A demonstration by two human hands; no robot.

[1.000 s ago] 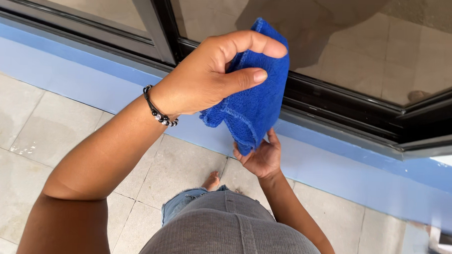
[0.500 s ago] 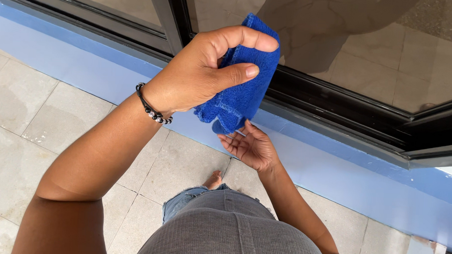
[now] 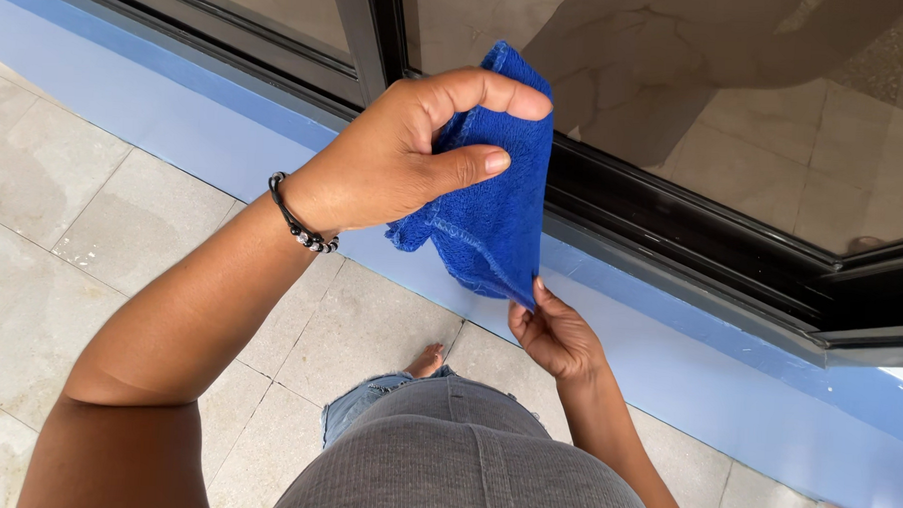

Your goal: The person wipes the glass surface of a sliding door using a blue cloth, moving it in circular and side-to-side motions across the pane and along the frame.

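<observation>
A blue microfibre cloth [image 3: 498, 206] hangs in front of me, held at both ends. My left hand [image 3: 400, 157], with a dark bead bracelet on the wrist, grips its upper part between thumb and fingers. Lower down, my right hand [image 3: 554, 333] pinches the cloth's bottom corner with its fingertips. The cloth is folded and bunched between the two hands, above the blue sill.
A black-framed sliding glass door [image 3: 693, 222] runs across the top, with a blue painted sill [image 3: 669, 342] below it. Beige floor tiles [image 3: 122, 222] lie underfoot. My bare foot [image 3: 426, 361] shows beneath denim shorts and a grey top.
My right hand slid down and rightward to the cloth's bottom corner. The left hand shifted its grip on the top, and the cloth now hangs straighter between both hands.
</observation>
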